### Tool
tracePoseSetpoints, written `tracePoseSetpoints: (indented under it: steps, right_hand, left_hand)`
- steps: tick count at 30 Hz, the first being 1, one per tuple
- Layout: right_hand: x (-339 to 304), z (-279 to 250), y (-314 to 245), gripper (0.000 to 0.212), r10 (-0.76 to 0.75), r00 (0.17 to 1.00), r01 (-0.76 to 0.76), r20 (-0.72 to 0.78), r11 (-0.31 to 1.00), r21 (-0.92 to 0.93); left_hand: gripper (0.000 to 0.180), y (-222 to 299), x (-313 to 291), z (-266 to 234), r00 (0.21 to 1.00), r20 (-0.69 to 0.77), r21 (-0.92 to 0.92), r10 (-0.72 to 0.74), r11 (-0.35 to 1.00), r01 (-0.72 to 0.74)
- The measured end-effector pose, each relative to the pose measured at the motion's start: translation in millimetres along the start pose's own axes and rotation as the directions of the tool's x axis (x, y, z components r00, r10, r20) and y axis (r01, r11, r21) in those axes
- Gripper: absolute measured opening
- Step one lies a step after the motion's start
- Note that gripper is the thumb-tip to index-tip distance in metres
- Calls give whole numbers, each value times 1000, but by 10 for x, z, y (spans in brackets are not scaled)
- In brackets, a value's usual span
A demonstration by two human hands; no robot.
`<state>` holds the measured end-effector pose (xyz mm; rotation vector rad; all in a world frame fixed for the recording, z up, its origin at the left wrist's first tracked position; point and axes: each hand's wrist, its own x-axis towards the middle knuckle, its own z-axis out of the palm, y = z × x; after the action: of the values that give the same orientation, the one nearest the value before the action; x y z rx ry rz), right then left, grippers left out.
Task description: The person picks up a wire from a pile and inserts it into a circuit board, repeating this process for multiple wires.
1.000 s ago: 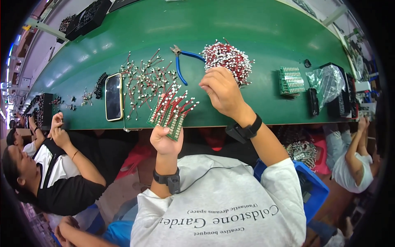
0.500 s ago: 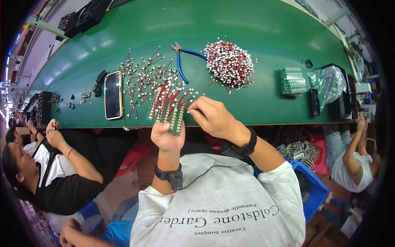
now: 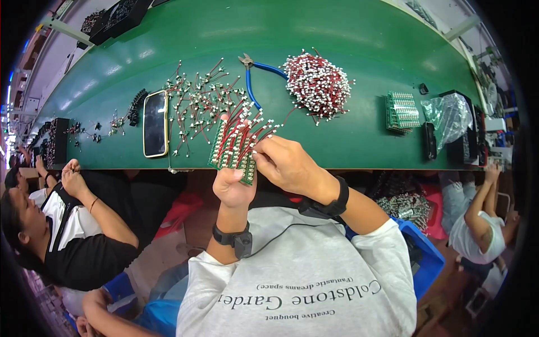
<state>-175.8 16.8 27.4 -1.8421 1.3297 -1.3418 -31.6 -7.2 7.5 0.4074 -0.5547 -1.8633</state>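
Observation:
My left hand [image 3: 234, 188] grips a green circuit board panel [image 3: 247, 178] by its near end, tilted above the table's front edge. Rows of red wires with white connectors [image 3: 238, 132] stand up from the panel. At the panel's right side my right hand [image 3: 289, 163] has its thumb and forefinger pinched together, touching the edge or a wire there; what lies between the fingertips is too small to make out. Behind the panel lie scattered small boards with red wires [image 3: 205, 101]. A big heap of red wires with white connectors [image 3: 319, 84] sits farther back to the right.
Blue-handled cutting pliers [image 3: 251, 84] lie beside the heap. A phone [image 3: 155, 124] is on the left. Stacked green panels [image 3: 402, 111], a clear plastic bag [image 3: 449, 119] and a black box [image 3: 474, 132] stand at right. Other people [image 3: 84, 219] sit along the green table [image 3: 359, 151].
My right hand has closed in on the panel's right edge, its fingertips now against it. The panel and left hand have shifted slightly right in the view.

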Motion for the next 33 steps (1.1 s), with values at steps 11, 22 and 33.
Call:
tracePoseSetpoints:
  steps: [11, 22, 33]
  right_hand:
    - [-3, 64, -28, 11, -1, 999, 5, 50, 996, -91]
    - [-25, 67, -161, 11, -111, 979, 176, 169, 882, -437]
    - [-20, 52, -165, 12, 19, 991, 9, 132, 978, -207]
  left_hand:
    - [106, 33, 16, 44, 998, 49, 55, -34, 998, 31]
    - [111, 65, -18, 44, 996, 9, 67, -86, 994, 85]
    - [109, 85, -71, 25, 997, 38, 86, -64, 994, 61]
